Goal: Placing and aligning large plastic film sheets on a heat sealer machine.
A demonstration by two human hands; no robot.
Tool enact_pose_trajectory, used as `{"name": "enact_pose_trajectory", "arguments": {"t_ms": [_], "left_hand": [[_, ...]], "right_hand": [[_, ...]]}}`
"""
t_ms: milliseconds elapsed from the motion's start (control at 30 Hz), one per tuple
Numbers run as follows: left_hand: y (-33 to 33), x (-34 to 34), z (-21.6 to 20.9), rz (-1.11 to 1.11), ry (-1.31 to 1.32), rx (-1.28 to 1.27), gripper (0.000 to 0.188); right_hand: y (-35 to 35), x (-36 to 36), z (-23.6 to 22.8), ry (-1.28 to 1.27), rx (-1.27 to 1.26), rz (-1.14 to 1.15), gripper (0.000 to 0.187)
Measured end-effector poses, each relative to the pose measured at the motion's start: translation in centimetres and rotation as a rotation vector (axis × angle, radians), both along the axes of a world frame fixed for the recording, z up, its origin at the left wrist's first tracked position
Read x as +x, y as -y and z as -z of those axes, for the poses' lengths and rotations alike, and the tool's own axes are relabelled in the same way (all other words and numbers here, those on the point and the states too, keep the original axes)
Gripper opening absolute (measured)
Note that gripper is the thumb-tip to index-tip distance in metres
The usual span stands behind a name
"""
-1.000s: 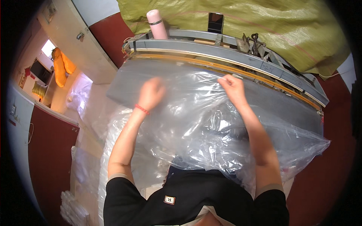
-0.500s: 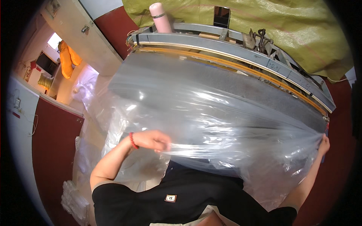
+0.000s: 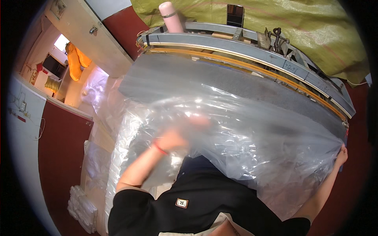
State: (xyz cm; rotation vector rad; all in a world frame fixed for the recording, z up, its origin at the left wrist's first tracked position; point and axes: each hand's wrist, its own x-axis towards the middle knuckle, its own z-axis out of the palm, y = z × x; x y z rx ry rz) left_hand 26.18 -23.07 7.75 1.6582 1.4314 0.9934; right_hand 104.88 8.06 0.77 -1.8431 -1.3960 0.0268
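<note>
A large sheet of clear plastic film (image 3: 252, 137) lies wrinkled over a grey table surface (image 3: 165, 70) and hangs over its near edge. At the far right corner, my right hand (image 3: 341, 155) pinches the film's edge, and folds fan out from there. My left hand (image 3: 177, 137), with a red bead bracelet on its wrist, is at the middle left of the sheet. Motion smears it and its fingers seem to reach beneath the film, so their grip is unclear.
A grey metal frame (image 3: 220, 41) with an orange strip (image 3: 236, 65) runs along the table's back edge. On it stand a pink bottle (image 3: 171, 17) and a metal clamp (image 3: 277, 39). Bundled clear film (image 3: 82, 208) lies at lower left, near an open door (image 3: 86, 35).
My left hand has moved right and away from me, pushing the film up into loose folds. My right hand keeps its hold at the corner. The view has shifted slightly.
</note>
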Motion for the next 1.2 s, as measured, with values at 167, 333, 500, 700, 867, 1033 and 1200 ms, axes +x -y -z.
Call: {"name": "enact_pose_trajectory", "arguments": {"t_ms": [167, 333, 500, 700, 867, 1033, 1200], "left_hand": [[5.0, -2.9, 10.5, -0.178, 0.427, -0.216, 0.027], [4.4, -20.0, -8.3, -0.906, -0.369, 0.051, 0.015], [8.0, -32.0, -19.2, -0.899, -0.523, 0.033, 0.015], [2.5, -31.4, -24.0, -1.486, -1.468, 0.737, 0.026], [-4.0, -11.4, -9.5, -0.143, -1.303, 0.289, 0.056], [5.8, -23.5, 3.5, -0.621, -0.905, -0.073, 0.054], [-1.5, -14.8, -1.2, -0.454, -0.736, 0.02, 0.039]], "right_hand": [[0.9, 0.8, 0.1, -0.097, 0.046, 0.024, 0.039], [2.0, 3.5, -0.4, -0.16, -0.032, 0.102, 0.033], [-0.7, 3.4, 1.5, -0.197, -0.018, -0.207, 0.027], [-1.5, 2.3, 1.0, -0.095, -0.054, -0.153, 0.03], [3.5, 7.9, 0.5, -0.007, -0.203, 0.095, 0.032], [7.1, 10.1, 0.8, -0.317, -0.151, 0.023, 0.032], [8.2, 10.8, 0.3, -0.217, -0.18, 0.124, 0.031]]}}
